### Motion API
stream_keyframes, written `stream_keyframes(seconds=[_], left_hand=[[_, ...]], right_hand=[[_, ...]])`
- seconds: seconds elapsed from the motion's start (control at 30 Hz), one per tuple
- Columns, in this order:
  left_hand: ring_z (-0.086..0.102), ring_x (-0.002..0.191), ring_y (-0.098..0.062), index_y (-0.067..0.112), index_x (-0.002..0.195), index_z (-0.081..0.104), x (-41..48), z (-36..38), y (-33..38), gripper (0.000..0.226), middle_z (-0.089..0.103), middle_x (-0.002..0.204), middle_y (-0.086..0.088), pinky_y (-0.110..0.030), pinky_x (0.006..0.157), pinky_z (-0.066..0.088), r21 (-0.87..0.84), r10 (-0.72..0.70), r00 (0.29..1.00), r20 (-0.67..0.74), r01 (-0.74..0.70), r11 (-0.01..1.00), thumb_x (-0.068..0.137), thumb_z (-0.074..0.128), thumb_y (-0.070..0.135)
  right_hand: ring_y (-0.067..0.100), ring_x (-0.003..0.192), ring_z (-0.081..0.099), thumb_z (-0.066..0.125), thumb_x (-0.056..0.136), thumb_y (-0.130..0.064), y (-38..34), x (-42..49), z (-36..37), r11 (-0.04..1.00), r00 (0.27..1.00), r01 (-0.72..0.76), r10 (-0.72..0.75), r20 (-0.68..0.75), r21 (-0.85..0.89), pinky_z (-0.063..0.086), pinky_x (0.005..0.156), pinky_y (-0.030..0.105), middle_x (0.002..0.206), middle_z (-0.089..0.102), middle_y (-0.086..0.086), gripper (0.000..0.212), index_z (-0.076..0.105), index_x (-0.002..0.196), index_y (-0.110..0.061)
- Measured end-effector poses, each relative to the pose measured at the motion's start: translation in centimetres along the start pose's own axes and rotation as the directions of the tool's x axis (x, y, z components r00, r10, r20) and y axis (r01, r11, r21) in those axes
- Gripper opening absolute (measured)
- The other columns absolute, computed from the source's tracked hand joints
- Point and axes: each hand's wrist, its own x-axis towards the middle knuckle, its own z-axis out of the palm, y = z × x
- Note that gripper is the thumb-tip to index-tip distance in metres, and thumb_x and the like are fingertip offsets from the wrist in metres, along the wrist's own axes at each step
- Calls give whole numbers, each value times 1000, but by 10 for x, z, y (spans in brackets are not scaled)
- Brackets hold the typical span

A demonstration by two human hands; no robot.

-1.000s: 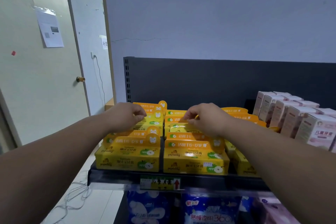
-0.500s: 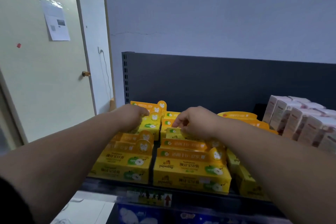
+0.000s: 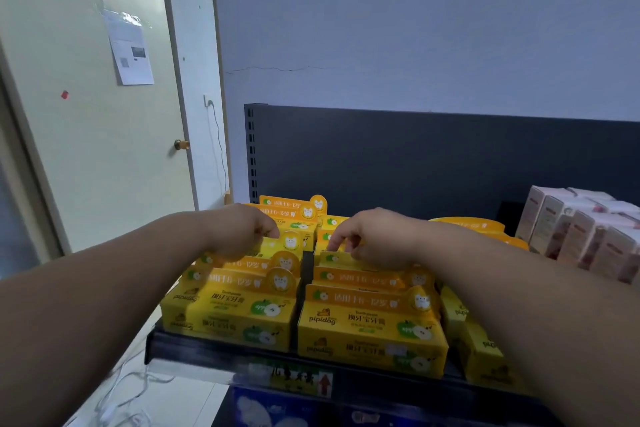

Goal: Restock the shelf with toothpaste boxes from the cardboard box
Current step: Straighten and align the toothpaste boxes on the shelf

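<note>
Yellow toothpaste boxes [image 3: 370,322] stand in two tight rows on the black shelf [image 3: 221,345], with more lying to the right [image 3: 478,347]. My left hand [image 3: 242,232] rests with curled fingers over a box in the middle of the left row [image 3: 291,241]. My right hand [image 3: 374,239] pinches the top edge of a box in the middle of the right row [image 3: 332,257]. Both forearms reach in from the lower corners. The cardboard box is out of view.
Pale pink and white boxes [image 3: 581,236] stand upright at the shelf's right end. The dark back panel [image 3: 398,163] rises behind the rows. A door with a knob [image 3: 180,144] is to the left. Cables [image 3: 121,392] lie on the floor. Blue packs [image 3: 277,407] sit on the shelf below.
Both hands stay on the same two rows of yellow boxes. The view has shifted a little, and my right fingers have closed down onto a box's top edge.
</note>
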Motion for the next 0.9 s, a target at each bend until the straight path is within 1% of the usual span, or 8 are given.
stream_keyframes(seconds=[0.1, 0.27, 0.37, 0.5, 0.63, 0.7, 0.8, 0.9], left_hand=[[52, 95, -8, 32, 120, 60, -6, -3, 2, 33, 59, 116, 7, -19, 74, 42, 23, 6, 999, 44, -7, 1000, 99, 43, 14], [55, 108, -12, 32, 124, 58, -11, -4, 3, 34, 58, 126, 6, -26, 91, 48, 7, -17, 998, 57, 16, 1000, 99, 43, 14], [56, 106, -12, 32, 123, 59, -11, -4, 4, 33, 59, 125, 6, -28, 92, 49, -3, -22, 998, 66, 22, 1000, 99, 44, 15], [55, 105, -11, 30, 125, 58, -11, -3, 4, 31, 60, 124, 6, -25, 90, 46, -33, -24, 996, 81, 27, 999, 98, 47, 19], [55, 109, -12, 31, 129, 55, -12, -3, 4, 32, 58, 126, 7, -24, 90, 44, -55, -17, 997, 72, 21, 998, 98, 49, 23], [56, 105, -10, 33, 120, 59, -12, -3, 3, 26, 60, 120, 8, -23, 86, 43, -62, -2, 998, 59, 6, 998, 98, 49, 23], [56, 97, -9, 37, 97, 55, -11, -2, 3, 17, 61, 107, 10, -23, 82, 44, -51, 28, 998, 56, -25, 998, 98, 49, 21], [55, 96, -9, 36, 99, 55, -10, -2, 3, 16, 59, 105, 10, -21, 80, 40, -47, 38, 998, 59, -35, 998, 99, 48, 21]], right_hand=[[16, 101, 58, 42, 99, -10, 0, -1, 1, 1000, 1000, -8, 8, -16, 8, 53, 81, 28, 125, 54, -4, 43, 58, 130, -36], [13, 93, 57, 42, 100, -12, 0, 2, 6, 999, 997, -19, 21, -71, 30, 46, 63, 19, 123, 56, -4, 40, 59, 128, -36], [12, 95, 57, 42, 101, -13, -1, 4, 9, 998, 993, -5, 12, -115, 61, 47, 67, 20, 124, 57, -5, 38, 60, 127, -36], [12, 95, 60, 43, 101, -16, -5, 10, 13, 998, 990, -17, 27, -138, 67, 56, 76, 27, 122, 58, -6, 37, 59, 125, -39], [11, 86, 62, 50, 98, -18, -2, 7, 9, 994, 991, -9, 23, -134, 104, 57, 75, 29, 103, 58, -13, 33, 63, 121, -37], [12, 88, 62, 55, 94, -16, 2, 6, 5, 998, 994, -13, 20, -106, 68, 57, 79, 31, 92, 56, -16, 34, 65, 121, -35], [11, 94, 60, 57, 92, -12, 5, 6, 4, 1000, 998, -30, 31, -51, 8, 54, 79, 25, 100, 61, -11, 36, 65, 119, -34], [12, 98, 59, 57, 93, -12, 6, 6, 2, 999, 999, -34, 34, -7, -3, 54, 82, 25, 106, 61, -9, 36, 64, 120, -35]])
